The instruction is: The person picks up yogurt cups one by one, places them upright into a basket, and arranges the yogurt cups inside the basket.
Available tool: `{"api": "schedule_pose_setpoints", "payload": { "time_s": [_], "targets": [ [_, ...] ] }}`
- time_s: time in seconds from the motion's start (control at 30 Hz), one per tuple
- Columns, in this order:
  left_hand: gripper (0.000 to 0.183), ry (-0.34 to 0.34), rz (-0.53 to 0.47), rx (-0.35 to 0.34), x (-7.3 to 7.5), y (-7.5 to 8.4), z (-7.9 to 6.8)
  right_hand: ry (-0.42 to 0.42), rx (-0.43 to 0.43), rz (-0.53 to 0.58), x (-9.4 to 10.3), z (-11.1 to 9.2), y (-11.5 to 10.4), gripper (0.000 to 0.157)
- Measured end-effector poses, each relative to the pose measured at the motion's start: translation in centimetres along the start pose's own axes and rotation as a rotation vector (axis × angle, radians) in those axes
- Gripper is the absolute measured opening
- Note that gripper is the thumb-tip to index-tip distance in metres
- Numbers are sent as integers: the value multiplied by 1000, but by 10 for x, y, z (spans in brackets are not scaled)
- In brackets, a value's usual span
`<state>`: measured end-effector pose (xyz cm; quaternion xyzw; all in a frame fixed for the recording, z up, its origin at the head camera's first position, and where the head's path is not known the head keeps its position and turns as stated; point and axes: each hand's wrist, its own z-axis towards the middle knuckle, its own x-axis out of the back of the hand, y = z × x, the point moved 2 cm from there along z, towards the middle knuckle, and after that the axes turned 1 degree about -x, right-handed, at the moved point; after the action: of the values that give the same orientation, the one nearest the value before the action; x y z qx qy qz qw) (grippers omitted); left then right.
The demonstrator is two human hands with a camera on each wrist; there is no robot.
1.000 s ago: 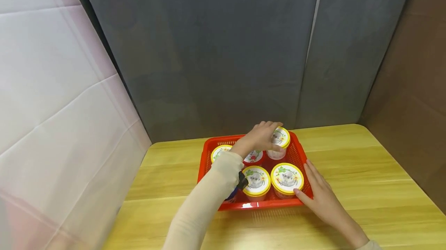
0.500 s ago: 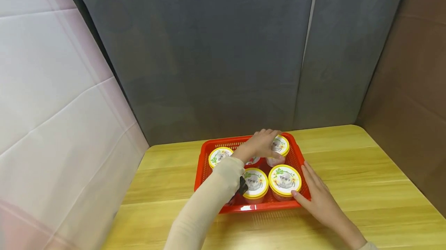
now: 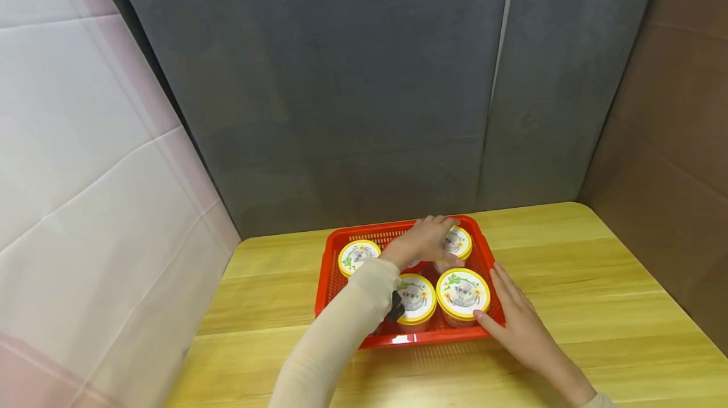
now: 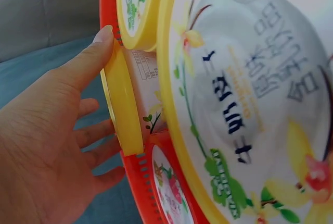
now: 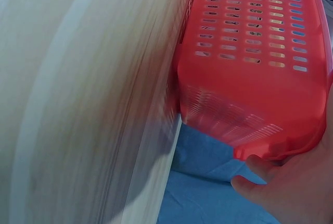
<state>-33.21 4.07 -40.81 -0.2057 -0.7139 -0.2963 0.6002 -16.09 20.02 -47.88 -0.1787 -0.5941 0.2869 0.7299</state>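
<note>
In the head view my left hand (image 3: pixel 423 240) grips a round tub (image 3: pixel 457 241) with a yellow-rimmed white lid. The tub stands in the back right corner of a red plastic basket (image 3: pixel 455 336). The left wrist view has my thumb and fingers on either side of its yellow lid (image 4: pixel 122 112). At the basket's front right corner lies my right hand (image 3: pixel 519 326), fingers along the outside wall and thumb at the front. Two yellow-lidded tubs sit in front, one in the middle (image 3: pixel 417 297) and one on the right (image 3: pixel 463 294).
Another yellow-lidded tub (image 3: pixel 358 258) stands back left, and a red-lidded tub (image 4: pixel 169 190) sits beside the held one. My left sleeve (image 3: pixel 341 326) covers the basket's front left. The wooden table (image 3: pixel 614 288) meets a grey wall (image 3: pixel 352 92) behind and a brown panel (image 3: pixel 671 162) at right.
My left hand has lowered the tub into the basket's back right corner. My right hand has stayed at the front right corner.
</note>
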Motion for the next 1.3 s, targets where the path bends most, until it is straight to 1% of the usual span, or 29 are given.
{"api": "schedule_pose_setpoints", "payload": {
  "time_s": [0.27,0.6,1.0,1.3],
  "targets": [
    [96,-28,2,22,-6,2,2,20,21,11,0,-2,-1,88],
    [97,-48,1,48,-8,6,2,30,28,19,0,-3,-1,87],
    [95,-56,-1,45,-10,7,-1,30,26,17,-1,-4,-3,87],
    [94,-68,-50,60,-11,6,-2,21,19,10,-1,-3,-2,87]
  ]
}}
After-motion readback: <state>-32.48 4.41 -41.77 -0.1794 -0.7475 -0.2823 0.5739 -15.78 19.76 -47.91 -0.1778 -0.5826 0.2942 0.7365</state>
